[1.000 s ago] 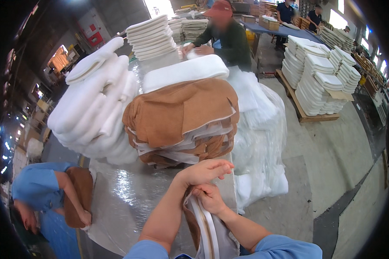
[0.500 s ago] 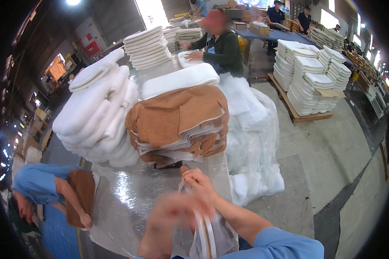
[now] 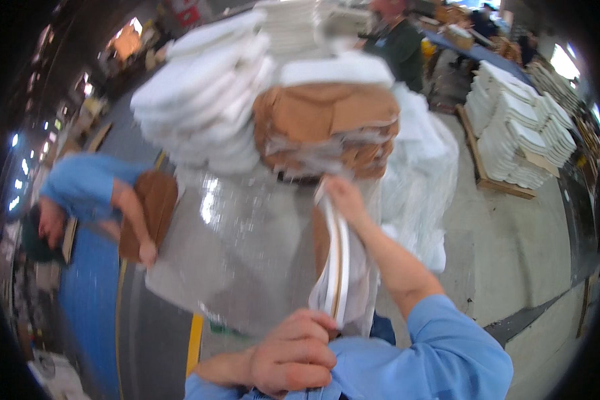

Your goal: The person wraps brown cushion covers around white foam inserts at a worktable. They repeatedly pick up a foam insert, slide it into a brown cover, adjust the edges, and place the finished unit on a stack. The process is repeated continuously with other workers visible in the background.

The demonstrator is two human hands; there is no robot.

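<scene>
A brown fabric cover [image 3: 321, 240] with a pale lining hangs in front of me, its long zipper [image 3: 341, 260] of white tape with a tan line stretched between my hands. My right hand [image 3: 345, 200], arm reaching out, is closed on the far end of the zipper edge, near the brown stack. Close to my body, my left hand [image 3: 295, 357] is curled shut at the zipper's near end; what its fingertips pinch is partly hidden. A pile of folded brown covers [image 3: 327, 117] lies on the plastic-covered table [image 3: 247, 253] just beyond my right hand.
White padding stacks [image 3: 193, 100] stand at the far left of the table. Plastic-wrapped white padding [image 3: 417, 180] is at its right side. A co-worker in a blue shirt [image 3: 90, 190] bends over a brown cushion [image 3: 153, 207] at left. A loaded pallet [image 3: 507, 190] sits at right.
My left hand has drawn back toward my body along the zipper, away from my right hand. The zipper now stretches straighter. The view has tilted down and shifted left.
</scene>
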